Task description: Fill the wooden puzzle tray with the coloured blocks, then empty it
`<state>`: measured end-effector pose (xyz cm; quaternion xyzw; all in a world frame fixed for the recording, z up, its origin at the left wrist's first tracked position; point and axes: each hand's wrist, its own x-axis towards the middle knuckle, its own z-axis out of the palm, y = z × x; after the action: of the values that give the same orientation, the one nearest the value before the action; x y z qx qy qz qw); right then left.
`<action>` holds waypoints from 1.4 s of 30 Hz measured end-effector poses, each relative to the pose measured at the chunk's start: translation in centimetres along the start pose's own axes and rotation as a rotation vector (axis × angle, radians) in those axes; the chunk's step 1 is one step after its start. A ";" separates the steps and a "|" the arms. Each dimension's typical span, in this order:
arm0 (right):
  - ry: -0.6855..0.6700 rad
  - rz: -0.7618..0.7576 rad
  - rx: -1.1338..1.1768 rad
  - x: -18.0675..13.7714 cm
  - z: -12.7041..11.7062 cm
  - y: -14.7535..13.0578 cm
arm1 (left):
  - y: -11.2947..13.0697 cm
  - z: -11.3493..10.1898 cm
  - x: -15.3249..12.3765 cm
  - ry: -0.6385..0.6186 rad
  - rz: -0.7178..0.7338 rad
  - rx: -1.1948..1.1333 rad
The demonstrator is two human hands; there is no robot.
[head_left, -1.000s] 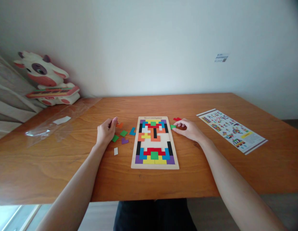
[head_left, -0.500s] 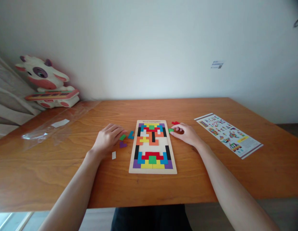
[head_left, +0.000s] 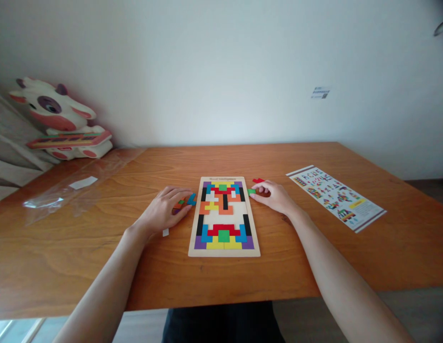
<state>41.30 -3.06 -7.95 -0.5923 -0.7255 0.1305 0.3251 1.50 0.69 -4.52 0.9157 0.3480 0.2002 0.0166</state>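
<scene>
A wooden block puzzle board (head_left: 224,254) lies flat on the table, partly filled with coloured pieces. Just left of it, my left hand (head_left: 163,210) arches over loose pieces, its thumb and fingers apart. A blue piece (head_left: 192,199) sits by those fingertips, with a green piece (head_left: 181,202) and orange and purple ones partly covered by the hand. At the board's right edge, my right hand (head_left: 275,196) pinches a green puzzle piece (head_left: 251,191) between thumb and finger. A red piece (head_left: 257,180) lies just behind that hand.
A small white piece (head_left: 166,232) lies below my left wrist. Clear plastic wrapping (head_left: 64,197) spreads over the left of the table. A cow-shaped toy keyboard (head_left: 69,138) stands at the back left. To the right lies a printed pattern sheet (head_left: 336,197).
My left hand has shifted right over the loose pieces, and its thumb now shows apart from the fingers. The right hand stays at the green piece. The whole view has shifted slightly.
</scene>
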 end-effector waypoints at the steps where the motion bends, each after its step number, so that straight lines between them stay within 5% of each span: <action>1: -0.001 0.000 0.000 0.0 0.0 0.0 | 0.2 0.2 0.1 -0.017 0.007 -0.021; 6: -0.011 0.001 -0.011 0.1 0.1 0.2 | 0.6 1.2 0.4 -0.087 -0.026 -0.107; 25: -0.013 -0.009 0.000 0.0 0.1 0.2 | 0.2 1.6 0.3 -0.025 -0.152 -0.187; 31: 0.102 -0.122 0.096 -0.1 0.2 -2.0 | 0.2 1.8 0.3 0.037 -0.161 -0.189; 37: -0.083 -0.308 0.038 -0.5 1.3 -5.6 | 0.2 1.6 0.3 0.016 -0.177 -0.140; 42: -0.146 -0.316 0.024 -0.7 2.1 -6.2 | 0.0 1.6 0.1 0.011 -0.185 -0.167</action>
<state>35.19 -4.90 -6.20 -0.4559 -0.8297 0.1291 0.2951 2.18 0.98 -5.97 0.8740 0.4132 0.2312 0.1093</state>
